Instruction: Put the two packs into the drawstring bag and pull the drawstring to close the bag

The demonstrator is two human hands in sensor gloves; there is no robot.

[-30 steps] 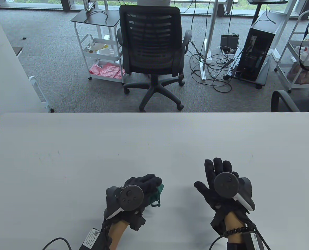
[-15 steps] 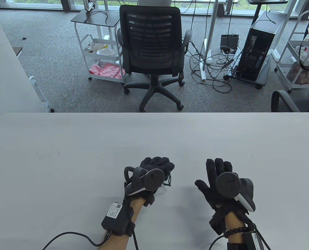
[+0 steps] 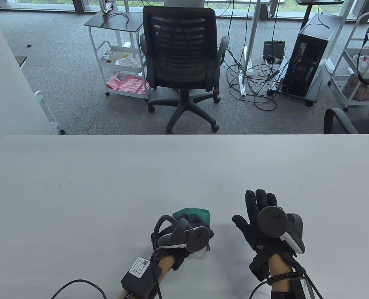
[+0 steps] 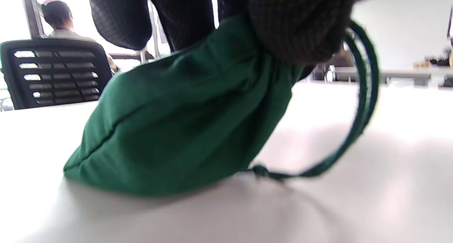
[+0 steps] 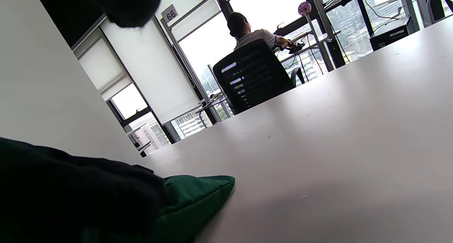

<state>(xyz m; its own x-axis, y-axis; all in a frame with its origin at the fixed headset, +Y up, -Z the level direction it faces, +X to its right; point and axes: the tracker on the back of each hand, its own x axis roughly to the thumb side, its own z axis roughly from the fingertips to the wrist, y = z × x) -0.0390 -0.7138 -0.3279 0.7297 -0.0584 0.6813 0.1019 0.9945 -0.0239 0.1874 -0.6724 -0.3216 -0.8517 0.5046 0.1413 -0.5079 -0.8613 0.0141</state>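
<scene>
The left hand [image 3: 189,232] gripped the gathered neck of the green bag [image 4: 184,122], which rested on the surface [image 3: 109,187]. The right hand [image 3: 262,218] lay flat, fingers spread, holding nothing. Setting the bag down gently would keep the cord [image 4: 361,105] tight.

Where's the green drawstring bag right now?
In the table view the green drawstring bag sits on the table near its front edge, gripped at its gathered end by the left hand, with the open right hand apart on its right.

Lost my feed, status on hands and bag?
Left hand grips green cloth drawstring bag at its neck, resting on white table. Right hand open, flat. Nothing obstructing.
</scene>
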